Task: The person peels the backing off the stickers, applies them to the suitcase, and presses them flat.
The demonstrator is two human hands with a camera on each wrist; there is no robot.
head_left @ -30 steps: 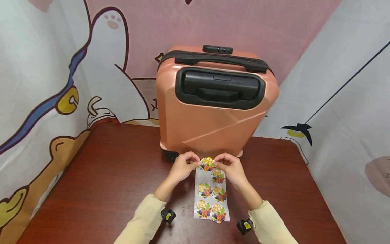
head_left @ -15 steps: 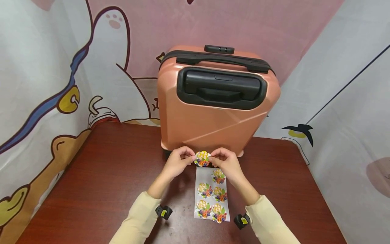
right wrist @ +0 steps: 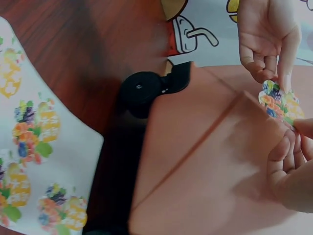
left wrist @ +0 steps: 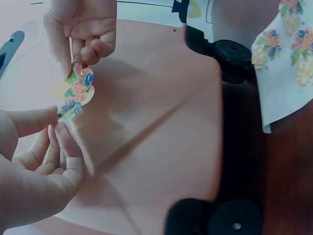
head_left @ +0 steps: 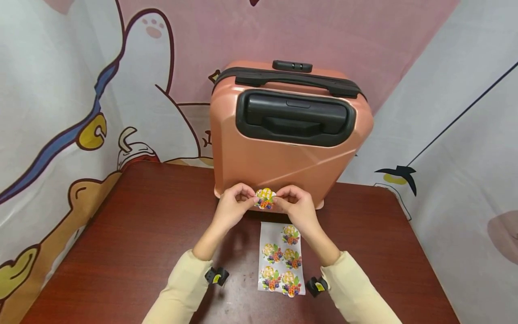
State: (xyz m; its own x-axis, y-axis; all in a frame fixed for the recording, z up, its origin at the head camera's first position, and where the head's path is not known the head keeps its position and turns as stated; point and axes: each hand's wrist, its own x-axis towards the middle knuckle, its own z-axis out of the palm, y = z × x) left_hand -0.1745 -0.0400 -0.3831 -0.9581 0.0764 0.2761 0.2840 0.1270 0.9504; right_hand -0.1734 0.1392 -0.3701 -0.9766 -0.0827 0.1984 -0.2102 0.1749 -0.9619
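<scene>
I'm pinching a thin, scalloped, fruit-print sticker (head_left: 265,199) btwn both hands, L hand (head_left: 232,208) and R hand (head_left: 300,209) at opp. edges, width running hand to hand, neither nearer. It's facing me, just before the salmon-pink hard-shell suitcase's (head_left: 283,162) lower front; contact's unclear. My grip's hiding its side edges.
</scene>
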